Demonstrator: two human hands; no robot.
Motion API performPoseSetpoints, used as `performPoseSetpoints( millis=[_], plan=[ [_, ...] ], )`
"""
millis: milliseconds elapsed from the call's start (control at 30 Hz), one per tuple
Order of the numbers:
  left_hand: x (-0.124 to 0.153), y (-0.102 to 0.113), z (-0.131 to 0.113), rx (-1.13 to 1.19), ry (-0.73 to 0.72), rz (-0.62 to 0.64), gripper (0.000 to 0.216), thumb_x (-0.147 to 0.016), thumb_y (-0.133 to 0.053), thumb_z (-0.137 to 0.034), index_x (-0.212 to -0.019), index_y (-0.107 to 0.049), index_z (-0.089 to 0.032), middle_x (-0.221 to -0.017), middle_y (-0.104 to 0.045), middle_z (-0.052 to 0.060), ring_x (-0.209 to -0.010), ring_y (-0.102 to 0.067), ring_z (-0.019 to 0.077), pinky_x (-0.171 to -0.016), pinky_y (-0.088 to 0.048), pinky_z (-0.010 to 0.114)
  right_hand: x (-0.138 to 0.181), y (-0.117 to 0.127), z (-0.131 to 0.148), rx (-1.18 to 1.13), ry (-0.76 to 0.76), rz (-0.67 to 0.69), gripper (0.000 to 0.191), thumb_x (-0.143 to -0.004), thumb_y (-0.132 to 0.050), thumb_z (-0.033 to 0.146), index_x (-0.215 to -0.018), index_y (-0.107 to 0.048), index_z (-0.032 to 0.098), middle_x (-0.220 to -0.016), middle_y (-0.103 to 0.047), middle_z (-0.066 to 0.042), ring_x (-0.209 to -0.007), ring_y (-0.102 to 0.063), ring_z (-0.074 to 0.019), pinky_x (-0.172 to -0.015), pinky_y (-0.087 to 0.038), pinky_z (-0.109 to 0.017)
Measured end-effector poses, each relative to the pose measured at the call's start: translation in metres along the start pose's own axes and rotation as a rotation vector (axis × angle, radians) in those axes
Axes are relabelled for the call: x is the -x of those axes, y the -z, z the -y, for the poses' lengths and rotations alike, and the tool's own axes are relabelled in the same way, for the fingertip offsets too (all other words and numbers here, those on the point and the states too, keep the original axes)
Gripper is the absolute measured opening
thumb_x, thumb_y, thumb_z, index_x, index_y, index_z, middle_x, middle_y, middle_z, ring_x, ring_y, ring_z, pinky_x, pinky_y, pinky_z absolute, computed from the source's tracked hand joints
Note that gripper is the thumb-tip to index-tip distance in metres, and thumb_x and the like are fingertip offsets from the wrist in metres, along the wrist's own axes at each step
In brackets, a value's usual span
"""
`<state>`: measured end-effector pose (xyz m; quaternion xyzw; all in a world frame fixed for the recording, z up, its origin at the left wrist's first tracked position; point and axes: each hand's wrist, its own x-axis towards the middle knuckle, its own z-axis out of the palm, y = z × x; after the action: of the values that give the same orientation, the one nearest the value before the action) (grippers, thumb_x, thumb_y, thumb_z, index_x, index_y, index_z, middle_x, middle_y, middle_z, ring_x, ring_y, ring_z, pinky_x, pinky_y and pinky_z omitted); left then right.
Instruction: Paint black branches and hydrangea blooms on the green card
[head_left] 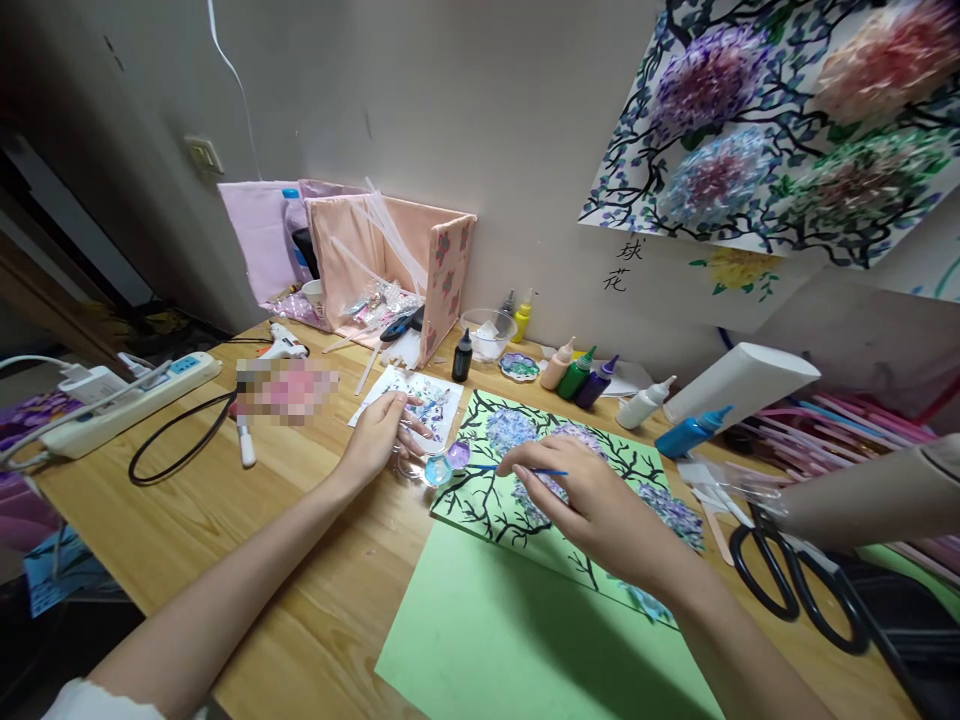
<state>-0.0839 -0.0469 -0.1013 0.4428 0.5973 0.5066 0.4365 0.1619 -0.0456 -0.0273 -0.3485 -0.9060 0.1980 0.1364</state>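
Note:
My left hand grips a clear plastic paint palette by its far-left side. One of its wells holds light blue paint, another holds purple paint. Between the fingers of my right hand is a thin blue paintbrush, its tip pointing left, close to the palette's wells. Below that hand lies a green sheet painted with black branches and blue-purple flower clusters. My right hand covers part of the picture. Underneath, a plain green sheet extends toward me.
A black paint bottle, a green one and a blue one stand or lie behind the picture. Scissors lie at right. A glue gun and a power strip are at left. A paint-marked sheet lies behind my left hand.

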Motion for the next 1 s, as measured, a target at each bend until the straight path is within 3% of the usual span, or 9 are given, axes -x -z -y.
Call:
performPoseSetpoints(
  millis=[200,600,1000],
  plan=[
    [-0.0008,-0.0003,0.0001,0.002,-0.002,-0.006,0.032,-0.088,-0.036,-0.043,-0.096,-0.049,-0.015,-0.065,-0.066,0.004,-0.044,-0.062,0.0142,-0.036,-0.04,0.018,-0.0017,-0.0001,0.0006,-0.009,0.003,-0.045,0.022,-0.094,-0.035,0.026,-0.096,-0.057,0.024,-0.086,-0.064,-0.002,-0.081,-0.056,-0.0175,-0.073,-0.043,-0.033],
    [0.0002,-0.003,0.0013,0.011,0.033,0.003,0.029,-0.088,-0.037,-0.041,-0.095,-0.048,-0.015,-0.063,-0.065,0.003,-0.043,-0.062,0.014,-0.035,-0.038,0.016,0.0005,0.0009,0.0024,-0.034,0.013,0.026,0.024,-0.094,-0.035,0.027,-0.092,-0.059,0.024,-0.086,-0.064,-0.003,-0.082,-0.056,-0.0183,-0.073,-0.044,-0.034],
    [0.0,-0.001,-0.0005,-0.009,0.014,0.006,0.031,-0.089,-0.036,-0.042,-0.097,-0.049,-0.015,-0.065,-0.066,0.004,-0.044,-0.062,0.0142,-0.037,-0.04,0.018,0.0001,0.0018,0.0007,-0.018,-0.002,-0.001,0.023,-0.094,-0.035,0.026,-0.095,-0.058,0.024,-0.089,-0.064,-0.003,-0.083,-0.056,-0.0184,-0.074,-0.044,-0.035]
  ],
)
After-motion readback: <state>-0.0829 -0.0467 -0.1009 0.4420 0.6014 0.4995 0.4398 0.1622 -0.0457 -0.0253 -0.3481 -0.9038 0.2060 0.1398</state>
